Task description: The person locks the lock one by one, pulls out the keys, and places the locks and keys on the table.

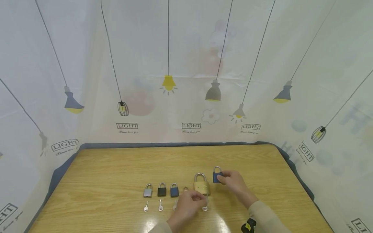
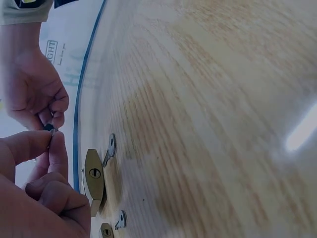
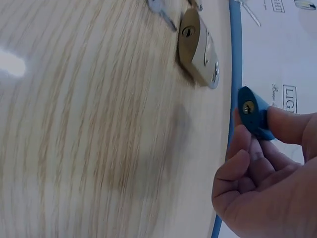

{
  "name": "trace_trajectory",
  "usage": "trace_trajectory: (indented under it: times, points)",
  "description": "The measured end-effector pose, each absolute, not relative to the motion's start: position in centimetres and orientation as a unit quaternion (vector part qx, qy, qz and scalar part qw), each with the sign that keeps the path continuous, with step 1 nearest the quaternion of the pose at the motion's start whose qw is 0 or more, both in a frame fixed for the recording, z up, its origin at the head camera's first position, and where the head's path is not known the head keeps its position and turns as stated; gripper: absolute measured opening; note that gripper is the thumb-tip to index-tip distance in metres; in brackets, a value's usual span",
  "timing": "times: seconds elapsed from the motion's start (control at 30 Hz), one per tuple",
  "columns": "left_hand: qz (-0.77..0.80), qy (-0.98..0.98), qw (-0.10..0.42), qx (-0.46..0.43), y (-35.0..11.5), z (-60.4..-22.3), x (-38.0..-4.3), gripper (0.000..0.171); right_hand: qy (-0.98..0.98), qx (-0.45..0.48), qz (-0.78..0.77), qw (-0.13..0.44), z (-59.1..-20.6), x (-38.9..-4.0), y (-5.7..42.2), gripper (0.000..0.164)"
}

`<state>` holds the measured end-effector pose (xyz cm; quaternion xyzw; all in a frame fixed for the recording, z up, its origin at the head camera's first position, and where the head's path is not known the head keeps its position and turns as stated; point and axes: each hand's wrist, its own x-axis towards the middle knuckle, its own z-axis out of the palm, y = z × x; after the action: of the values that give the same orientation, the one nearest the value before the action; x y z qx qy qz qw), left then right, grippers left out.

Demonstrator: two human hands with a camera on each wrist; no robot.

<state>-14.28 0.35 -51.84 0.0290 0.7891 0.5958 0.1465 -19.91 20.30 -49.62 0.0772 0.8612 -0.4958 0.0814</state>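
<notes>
My right hand (image 1: 235,185) pinches a blue padlock (image 1: 216,177) by its body, raised above the table, shackle up. Its keyhole faces down toward the right wrist camera, where the blue padlock (image 3: 250,110) sits between thumb and fingers. My left hand (image 1: 190,203) pinches a small silvery key (image 2: 52,134) between thumb and index finger, apart from the padlock in the head view. A large brass padlock (image 1: 201,187) stands between the hands, with a key (image 1: 205,208) lying in front of it. The left hand partly hides a small brass padlock (image 1: 185,188).
Left of the hands, a silver padlock (image 1: 147,191), a black padlock (image 1: 162,190) and another blue padlock (image 1: 174,191) stand in a row. Keys (image 1: 161,205) lie before them. A printed cloth (image 1: 186,106) surrounds the wooden table (image 1: 110,171).
</notes>
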Motion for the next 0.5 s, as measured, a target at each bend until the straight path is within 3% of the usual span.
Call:
trace_trajectory:
  times: [0.5]
  points:
    - [0.576,0.801,0.149,0.063,1.1,-52.6,-13.9,0.014,0.898,0.085,-0.417,0.115,-51.3,-19.9,22.3,0.034]
